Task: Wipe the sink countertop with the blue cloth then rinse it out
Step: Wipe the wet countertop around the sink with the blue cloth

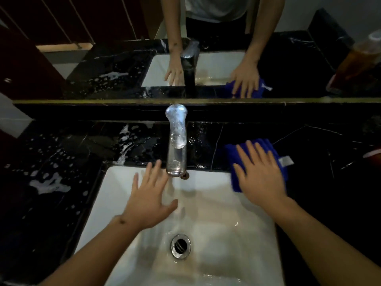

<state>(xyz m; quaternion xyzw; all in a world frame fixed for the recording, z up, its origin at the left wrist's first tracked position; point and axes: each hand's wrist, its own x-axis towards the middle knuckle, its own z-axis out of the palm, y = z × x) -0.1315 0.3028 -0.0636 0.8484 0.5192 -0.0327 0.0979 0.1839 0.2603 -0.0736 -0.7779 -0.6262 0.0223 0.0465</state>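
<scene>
Lighting is dim overall. The white basin [237,234] is the brightest area. The chrome tap [176,141] shows glare; wet patches on the black worktop [61,162] glint. Both hands are softened by motion blur. Wide-angle distortion bends straight edges near the frame borders.

One cloth [257,162], one faucet [176,145], one drain [180,246], possibly one bottle [362,60].

The countertop [257,137] is glossy black stone with thin white veins, wet and foam-flecked at the left of the frame. The sink [216,203] is smooth, glossy white ceramic with a polished metal drain [180,246]. The faucet [176,141] is shiny chromed metal; the blue cloth [266,145] is soft, matt fabric.
</scene>
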